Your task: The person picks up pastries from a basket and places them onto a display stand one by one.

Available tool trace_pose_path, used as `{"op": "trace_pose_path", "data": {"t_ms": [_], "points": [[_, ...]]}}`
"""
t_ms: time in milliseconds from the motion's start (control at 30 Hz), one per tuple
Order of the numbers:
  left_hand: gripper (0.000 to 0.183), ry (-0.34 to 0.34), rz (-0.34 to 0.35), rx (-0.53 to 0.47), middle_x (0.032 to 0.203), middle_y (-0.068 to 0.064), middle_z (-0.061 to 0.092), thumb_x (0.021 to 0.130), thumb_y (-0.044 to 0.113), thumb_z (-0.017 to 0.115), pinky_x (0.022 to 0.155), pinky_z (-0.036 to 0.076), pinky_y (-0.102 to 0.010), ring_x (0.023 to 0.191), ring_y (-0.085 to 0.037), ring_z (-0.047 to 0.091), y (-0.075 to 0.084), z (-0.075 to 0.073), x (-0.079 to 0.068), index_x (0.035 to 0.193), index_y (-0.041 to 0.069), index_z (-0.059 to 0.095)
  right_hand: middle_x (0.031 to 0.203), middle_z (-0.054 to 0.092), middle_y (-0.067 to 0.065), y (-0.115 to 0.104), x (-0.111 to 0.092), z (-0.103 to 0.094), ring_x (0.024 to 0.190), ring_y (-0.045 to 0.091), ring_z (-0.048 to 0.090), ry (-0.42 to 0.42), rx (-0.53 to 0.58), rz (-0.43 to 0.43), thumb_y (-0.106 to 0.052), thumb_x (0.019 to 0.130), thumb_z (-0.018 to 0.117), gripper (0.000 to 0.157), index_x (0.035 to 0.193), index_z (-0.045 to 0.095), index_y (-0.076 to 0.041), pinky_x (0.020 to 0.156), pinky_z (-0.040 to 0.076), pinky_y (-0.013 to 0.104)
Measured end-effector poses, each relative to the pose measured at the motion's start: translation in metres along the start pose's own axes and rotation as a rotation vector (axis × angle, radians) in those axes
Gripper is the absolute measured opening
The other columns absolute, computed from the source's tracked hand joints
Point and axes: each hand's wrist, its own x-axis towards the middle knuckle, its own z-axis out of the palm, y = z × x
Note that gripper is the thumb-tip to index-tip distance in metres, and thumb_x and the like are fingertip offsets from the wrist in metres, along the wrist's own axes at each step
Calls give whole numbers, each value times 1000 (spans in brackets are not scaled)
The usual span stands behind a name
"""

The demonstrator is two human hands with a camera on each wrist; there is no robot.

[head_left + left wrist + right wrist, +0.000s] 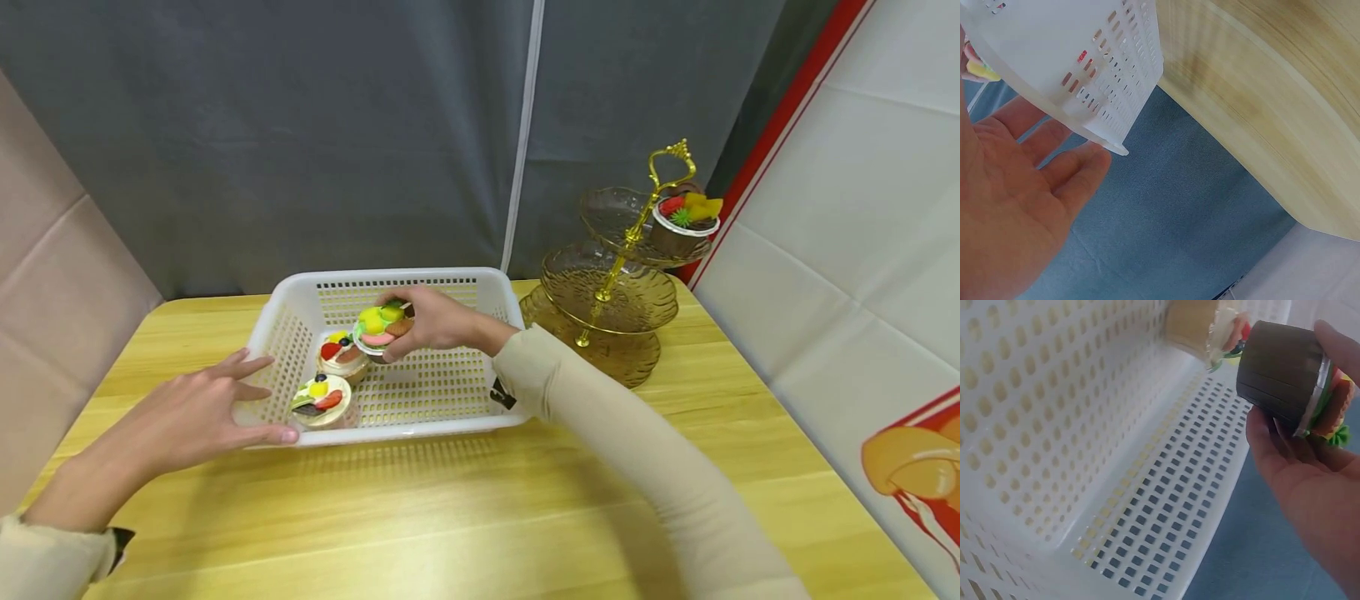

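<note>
My right hand [442, 321] grips a cupcake [378, 327] with yellow, green and pink toppings, held over the white plastic basket [420, 429]. Its brown cup [1279, 372] shows between thumb and fingers in the right wrist view. Left of it in the basket are two cream-topped cupcakes: one with red and yellow fruit [341, 360], the nearer one with a strawberry piece [322, 404]. My left hand [206, 408] is at the basket's left end, fingers spread and thumb at the front rim corner. In the left wrist view its fingertips touch the basket rim [1094, 139].
Right of the basket stands a three-tier amber glass stand [611, 296] with a gold handle. A fruit-topped cupcake in a brown cup [675, 237] sits on its top tier. A grey curtain [300, 150] hangs behind the wooden table [450, 517]; white panels stand at the right.
</note>
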Motion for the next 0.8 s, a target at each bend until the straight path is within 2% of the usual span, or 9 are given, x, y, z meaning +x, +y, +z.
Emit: {"op": "trace_pose_path", "data": {"t_ms": [300, 533, 800], "points": [[84, 6, 8, 4, 145, -23, 51, 73, 78, 66, 73, 49, -63, 121, -53, 53, -1, 0, 0, 112, 5, 77, 116, 63, 5, -14, -9, -7, 98, 19, 62, 65, 64, -72, -18, 71, 90, 66, 129, 59, -5, 83, 50, 22], [83, 7, 3, 2, 145, -23, 51, 73, 78, 67, 71, 49, -63, 121, -53, 53, -1, 0, 0, 112, 5, 76, 116, 66, 2, -24, -18, -14, 100, 18, 64, 97, 49, -92, -23, 71, 90, 69, 131, 60, -5, 84, 50, 22], [83, 14, 6, 0, 144, -23, 50, 73, 78, 67, 71, 48, -63, 120, -53, 54, -1, 0, 0, 112, 5, 77, 113, 68, 1, -32, -40, -25, 97, 15, 66, 117, 66, -89, -23, 70, 91, 71, 131, 61, -6, 82, 53, 25]]}}
